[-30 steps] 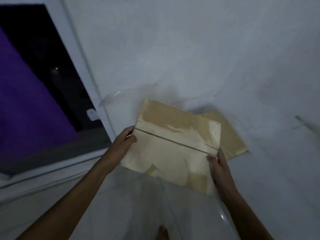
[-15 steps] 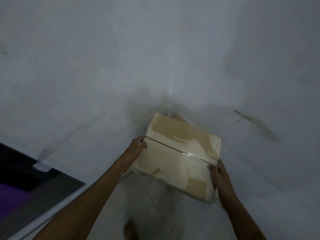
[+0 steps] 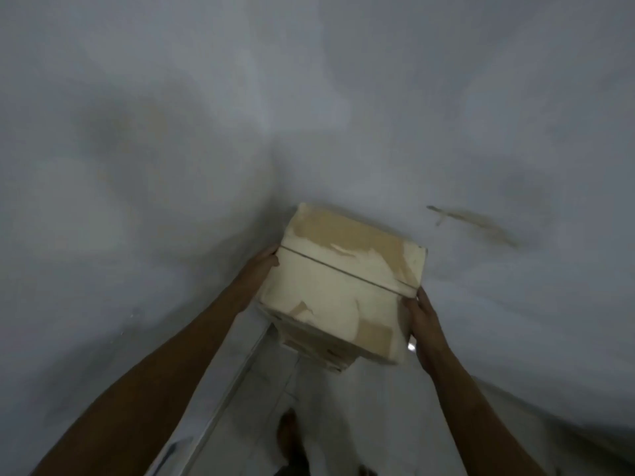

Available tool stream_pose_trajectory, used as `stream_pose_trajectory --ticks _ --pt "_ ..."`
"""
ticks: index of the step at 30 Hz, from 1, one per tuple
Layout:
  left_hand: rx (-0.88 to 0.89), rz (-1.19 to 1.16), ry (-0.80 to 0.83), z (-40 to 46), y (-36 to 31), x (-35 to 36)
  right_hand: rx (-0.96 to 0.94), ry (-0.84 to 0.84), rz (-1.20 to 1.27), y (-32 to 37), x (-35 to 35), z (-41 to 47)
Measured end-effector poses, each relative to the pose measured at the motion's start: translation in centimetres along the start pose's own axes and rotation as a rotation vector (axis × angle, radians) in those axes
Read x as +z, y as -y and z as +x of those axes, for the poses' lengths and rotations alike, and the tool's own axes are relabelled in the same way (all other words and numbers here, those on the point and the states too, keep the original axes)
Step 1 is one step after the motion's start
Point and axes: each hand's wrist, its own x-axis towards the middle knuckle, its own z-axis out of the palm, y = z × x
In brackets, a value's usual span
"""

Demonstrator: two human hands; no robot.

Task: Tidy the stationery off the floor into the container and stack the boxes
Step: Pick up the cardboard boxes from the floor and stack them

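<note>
A tan cardboard box (image 3: 340, 286) with a taped seam across its top sits in the corner where two white walls meet. It rests over another cardboard box (image 3: 309, 352), of which only a lower edge shows beneath it. My left hand (image 3: 259, 266) grips the top box's left side and my right hand (image 3: 421, 321) grips its right near corner. No stationery or container is in view.
White walls (image 3: 171, 166) close in on both sides of the corner; a brownish streak (image 3: 474, 221) marks the right one. Pale tiled floor (image 3: 275, 389) runs toward me, with my foot (image 3: 288, 438) on it at the bottom.
The box has moved with both hands away from the dark window into the wall corner, over the other box. The window has left the view.
</note>
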Motion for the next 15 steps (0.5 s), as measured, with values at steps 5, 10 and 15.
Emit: stream_pose_trajectory --ticks 5,10,15 --pt "-0.014 0.019 0.086 5.0 -0.4 -0.9 0.038 -0.106 0.040 0.5 1.9 0.6" --pt "0.011 -0.017 0.173 7.0 -0.3 -0.5 0.048 -0.176 0.035 1.0 2.7 1.9" --pt "0.040 -0.012 0.204 8.5 -0.5 -0.9 0.059 -0.192 0.029 0.7 3.5 2.1"
